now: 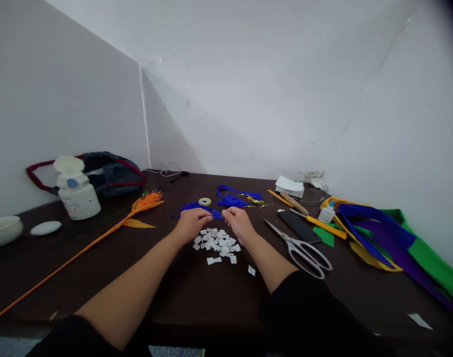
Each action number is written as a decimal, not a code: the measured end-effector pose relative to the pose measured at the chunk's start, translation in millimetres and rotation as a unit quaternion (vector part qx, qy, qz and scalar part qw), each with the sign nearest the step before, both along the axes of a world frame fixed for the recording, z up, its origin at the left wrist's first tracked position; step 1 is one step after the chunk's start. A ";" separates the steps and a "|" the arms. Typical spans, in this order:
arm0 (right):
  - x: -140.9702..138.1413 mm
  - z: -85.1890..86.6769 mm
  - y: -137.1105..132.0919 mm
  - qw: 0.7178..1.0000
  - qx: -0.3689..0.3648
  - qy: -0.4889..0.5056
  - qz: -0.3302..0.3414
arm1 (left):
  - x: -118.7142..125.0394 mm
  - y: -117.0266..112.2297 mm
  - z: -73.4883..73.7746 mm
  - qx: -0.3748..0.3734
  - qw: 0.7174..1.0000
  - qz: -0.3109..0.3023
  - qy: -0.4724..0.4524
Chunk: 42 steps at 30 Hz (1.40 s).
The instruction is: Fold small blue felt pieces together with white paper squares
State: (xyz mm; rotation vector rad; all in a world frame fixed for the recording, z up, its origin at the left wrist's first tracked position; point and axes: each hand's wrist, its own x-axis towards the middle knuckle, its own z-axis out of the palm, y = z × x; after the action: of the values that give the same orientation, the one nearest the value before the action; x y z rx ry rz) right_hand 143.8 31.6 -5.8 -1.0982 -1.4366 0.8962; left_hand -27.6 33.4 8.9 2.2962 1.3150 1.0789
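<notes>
My left hand (191, 224) and my right hand (240, 224) face each other over the middle of the table, fingertips pinched. Between them stretches a small blue strip (217, 214), apparently felt or paper, gripped at both ends. Just below lies a loose heap of small white squares (217, 242). Behind my left hand are more blue pieces (189, 207) and a round yellow-rimmed spool (204, 202). Beyond my right hand lie a folded blue piece (232, 200) and thin yellow bits (254, 200).
Scissors (301, 248), a dark flat bar (299, 226), a yellow-handled tool (326, 227), a glue bottle (326, 212) and coloured sheets (397, 238) lie right. An orange flower (146, 201), white bottle (78, 196), bowl (5, 231) and denim bag (118, 173) are left.
</notes>
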 end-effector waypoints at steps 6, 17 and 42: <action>0.3 0.3 -0.5 0.999 -0.006 0.030 0.031 | -1.2 -0.8 1.6 0.011 1.000 0.004 0.004; -0.8 -0.5 -0.5 1.000 0.014 -0.008 0.020 | -0.1 -1.9 4.0 -0.017 1.000 -0.010 0.002; -1.0 -1.9 2.4 0.994 0.084 -0.068 0.014 | -4.4 -3.4 7.4 -0.030 1.000 0.006 -0.006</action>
State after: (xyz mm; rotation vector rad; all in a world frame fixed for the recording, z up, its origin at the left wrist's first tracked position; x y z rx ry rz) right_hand 142.8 34.0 -7.7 -1.0303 -1.6136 0.7165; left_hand -32.0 30.0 16.2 2.2387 1.3388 1.0404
